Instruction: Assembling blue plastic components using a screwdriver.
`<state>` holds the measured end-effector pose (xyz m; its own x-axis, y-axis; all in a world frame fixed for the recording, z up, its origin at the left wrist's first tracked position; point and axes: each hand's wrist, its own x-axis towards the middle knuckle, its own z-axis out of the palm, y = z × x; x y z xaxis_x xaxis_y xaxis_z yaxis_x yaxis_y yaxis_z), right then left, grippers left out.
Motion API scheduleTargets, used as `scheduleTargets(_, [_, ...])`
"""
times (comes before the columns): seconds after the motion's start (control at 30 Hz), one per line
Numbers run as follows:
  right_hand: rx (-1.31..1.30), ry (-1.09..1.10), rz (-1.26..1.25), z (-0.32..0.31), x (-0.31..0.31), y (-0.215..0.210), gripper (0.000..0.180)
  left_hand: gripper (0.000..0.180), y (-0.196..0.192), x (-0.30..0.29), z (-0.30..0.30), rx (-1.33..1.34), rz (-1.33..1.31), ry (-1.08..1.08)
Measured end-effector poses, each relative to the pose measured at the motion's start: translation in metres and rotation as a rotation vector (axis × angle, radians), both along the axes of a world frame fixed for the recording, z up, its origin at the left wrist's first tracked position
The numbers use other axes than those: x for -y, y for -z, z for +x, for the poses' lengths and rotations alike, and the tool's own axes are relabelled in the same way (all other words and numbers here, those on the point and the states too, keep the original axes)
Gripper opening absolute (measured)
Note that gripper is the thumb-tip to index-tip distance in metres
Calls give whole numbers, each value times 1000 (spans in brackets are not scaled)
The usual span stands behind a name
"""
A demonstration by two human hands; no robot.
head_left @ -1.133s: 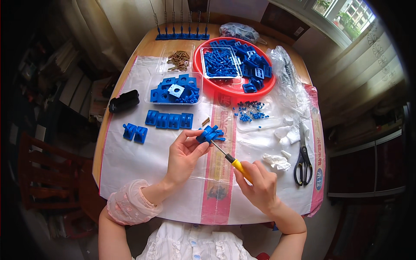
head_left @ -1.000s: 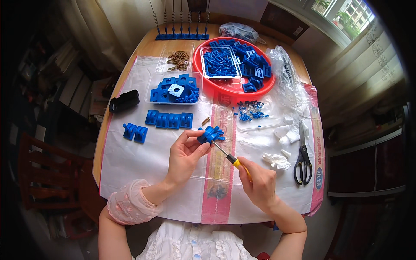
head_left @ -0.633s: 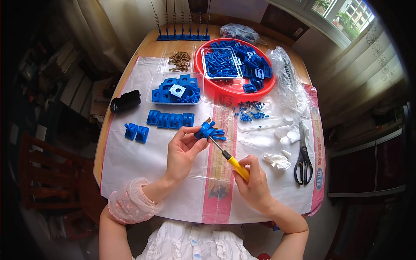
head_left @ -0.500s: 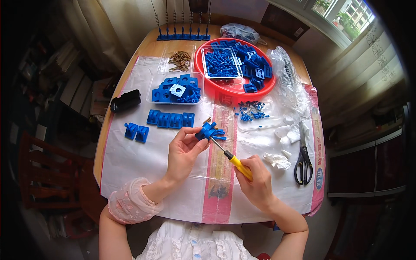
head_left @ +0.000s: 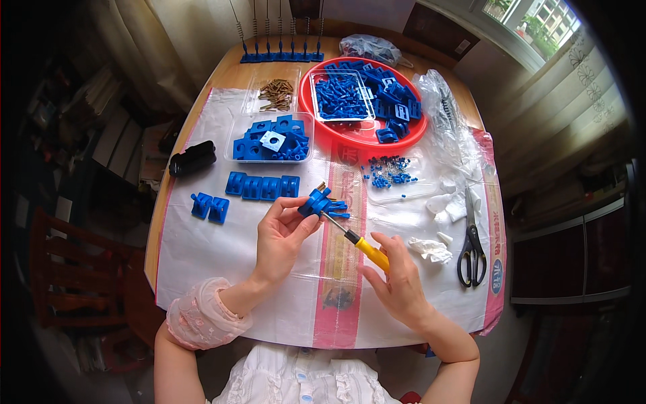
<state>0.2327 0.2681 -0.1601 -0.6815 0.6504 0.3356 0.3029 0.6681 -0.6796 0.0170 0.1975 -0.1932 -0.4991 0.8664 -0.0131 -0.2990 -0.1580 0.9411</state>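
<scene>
Near the middle of the table, my left hand [head_left: 281,236] pinches a blue plastic part [head_left: 311,206] between thumb and fingers. The tip of a screwdriver [head_left: 371,252] with a yellow handle and black collar meets the part from the lower right. My right hand [head_left: 398,283] is around the handle's end, its thumb and forefinger loosened; the handle's butt is hidden by the hand. Just beyond the held part lie several small blue pieces [head_left: 340,209] and brass-coloured screws [head_left: 321,186]. To the left stand a row of blue blocks [head_left: 263,187] and two separate blue blocks [head_left: 209,207].
Clear boxes hold blue parts [head_left: 272,141] and brass screws [head_left: 276,94]. A red basin [head_left: 398,144] of blue pieces stands behind. Tiny blue bits [head_left: 390,172], crumpled tissue [head_left: 431,250] and black-handled scissors [head_left: 472,255] lie right; a black case [head_left: 193,158] lies left.
My right thumb and forefinger have spread a little from the screwdriver handle. My left hand and the blue part have shifted slightly left; the screwdriver tip stays at the part.
</scene>
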Motion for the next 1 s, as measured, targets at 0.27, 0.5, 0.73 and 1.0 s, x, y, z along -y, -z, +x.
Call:
scheduleTargets(0.27, [-12,-23,96,6,-2,10,32,27,0,0,1,8,-3,0])
scheduleTargets(0.5, [111,37,193,7,-4,-2,19,27,1,-1,-1,9,-15,-2])
scheduleTargets(0.73, [146,27,-199,3,-2,-10,32,27,2,0,-2,12,-10,-1])
scheduleTargets(1.0, [112,14,-45,9,-2,12,28,26,1,0,-2,26,-23,7])
